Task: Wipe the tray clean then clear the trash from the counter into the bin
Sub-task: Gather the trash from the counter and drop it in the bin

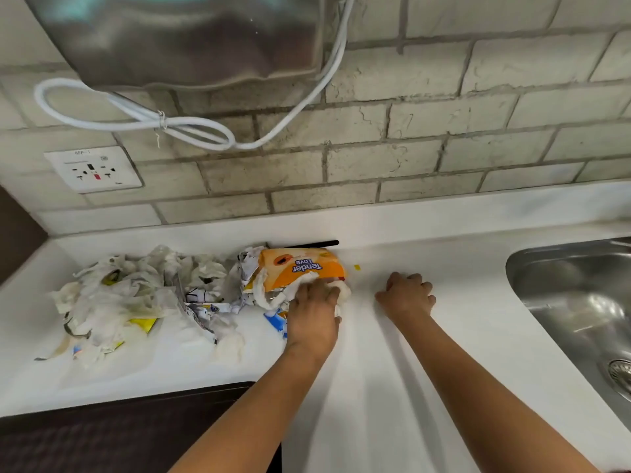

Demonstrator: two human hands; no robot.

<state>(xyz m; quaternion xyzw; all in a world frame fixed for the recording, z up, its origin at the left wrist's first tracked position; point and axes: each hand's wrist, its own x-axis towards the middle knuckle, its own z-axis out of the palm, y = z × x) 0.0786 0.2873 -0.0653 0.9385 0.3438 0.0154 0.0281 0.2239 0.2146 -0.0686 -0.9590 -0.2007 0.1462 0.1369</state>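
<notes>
From the head camera, a white counter (375, 387) runs under a wall of pale brick tiles, and the orange "Tender Love" wrapper (302, 266) serves as the landmark here.

The left hand (316, 317) lies just in front of the orange wrapper, its fingers curled round a white wad of tissue (343, 295) that touches the wrapper's lower right edge. The right hand (408, 297) rests on the bare counter to the right of the wrapper, well clear of it; its fingers are tucked under into a loose fist, and whether anything sits inside cannot be told.

To the left of the wrapper, and pressed against it, spreads a heap of crumpled trash (136, 295): stained white paper towels, scraps of printed paper and bits of yellow packaging. A blue-and-white scrap (275, 319) lies just in front of the wrapper, beside the left wrist. A tiny yellow crumb (357, 266) sits just right of the wrapper. Behind it, a thin black strip (317, 243) lies along the counter's back edge.

Far to the right of the wrapper is a steel sink (573, 302). Above it on the wall hang a looped white cable (191, 126) and a shiny metal appliance (177, 39); up and to the left is a white socket plate (92, 169).
</notes>
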